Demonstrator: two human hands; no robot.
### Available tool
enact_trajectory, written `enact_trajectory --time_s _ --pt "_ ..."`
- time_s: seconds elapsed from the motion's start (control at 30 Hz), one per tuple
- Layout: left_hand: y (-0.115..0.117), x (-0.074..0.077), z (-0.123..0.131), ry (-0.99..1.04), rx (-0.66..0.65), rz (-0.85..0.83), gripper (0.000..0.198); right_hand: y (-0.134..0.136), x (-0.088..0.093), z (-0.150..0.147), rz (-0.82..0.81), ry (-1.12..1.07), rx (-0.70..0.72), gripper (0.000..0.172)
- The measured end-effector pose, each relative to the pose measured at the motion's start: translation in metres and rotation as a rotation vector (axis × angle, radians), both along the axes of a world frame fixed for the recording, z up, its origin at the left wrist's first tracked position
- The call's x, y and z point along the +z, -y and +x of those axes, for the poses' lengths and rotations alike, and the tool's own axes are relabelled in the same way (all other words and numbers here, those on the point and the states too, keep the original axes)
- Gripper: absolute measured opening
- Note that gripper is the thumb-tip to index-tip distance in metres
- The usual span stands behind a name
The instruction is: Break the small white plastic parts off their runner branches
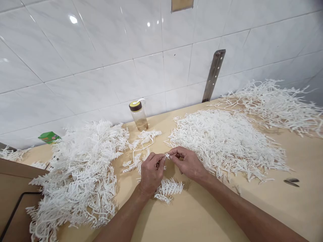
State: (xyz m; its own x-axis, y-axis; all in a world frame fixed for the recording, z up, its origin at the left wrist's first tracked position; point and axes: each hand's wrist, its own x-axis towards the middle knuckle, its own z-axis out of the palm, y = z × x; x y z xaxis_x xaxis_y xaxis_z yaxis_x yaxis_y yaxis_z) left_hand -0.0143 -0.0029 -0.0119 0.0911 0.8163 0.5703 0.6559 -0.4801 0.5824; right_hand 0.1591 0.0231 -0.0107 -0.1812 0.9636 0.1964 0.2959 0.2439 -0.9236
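Over the middle of the table my left hand (151,173) is closed, thumb and fingers pinching a small white plastic sprig (167,156). My right hand (188,164) meets it there, fingertips pinched at the other side of the same sprig. A white feathery branch (172,187) hangs or lies just below my left hand; whether it joins the held sprig is hidden. Behind my left hand lie a few loose white fronds (143,139). A broad pile of small white sprigs (227,137) spreads beside my right hand.
A tall heap of white fronds (85,168) fills the left, beside a cardboard box (17,181) and a green carton (49,137). A bottle (140,117) stands near the tiled wall. White stems (280,104) lie far right; dark thread snips (291,182) lie nearer.
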Motion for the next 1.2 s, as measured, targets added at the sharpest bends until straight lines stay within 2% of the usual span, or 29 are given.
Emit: enact_trajectory --time_s 0.33,0.53,0.8,1.2 --pt "0.0023 -0.002 0.0008 -0.086 -0.012 -0.014 0.02 0.0003 0.0017 0.0004 -0.025 0.018 0.033 0.017" --pt "0.0026 -0.0016 0.0014 -0.139 -0.008 -0.01 0.019 -0.0004 0.0014 0.0011 0.147 0.108 0.043 0.017" --pt "0.0039 -0.0024 0.0009 -0.199 -0.009 -0.028 0.02 -0.0014 -0.0004 0.0022 0.167 0.102 0.088 0.017" --pt "0.0062 0.0025 0.0056 -0.261 0.031 -0.059 0.018 0.0041 -0.0022 -0.0021 0.358 0.26 -0.008 0.013"
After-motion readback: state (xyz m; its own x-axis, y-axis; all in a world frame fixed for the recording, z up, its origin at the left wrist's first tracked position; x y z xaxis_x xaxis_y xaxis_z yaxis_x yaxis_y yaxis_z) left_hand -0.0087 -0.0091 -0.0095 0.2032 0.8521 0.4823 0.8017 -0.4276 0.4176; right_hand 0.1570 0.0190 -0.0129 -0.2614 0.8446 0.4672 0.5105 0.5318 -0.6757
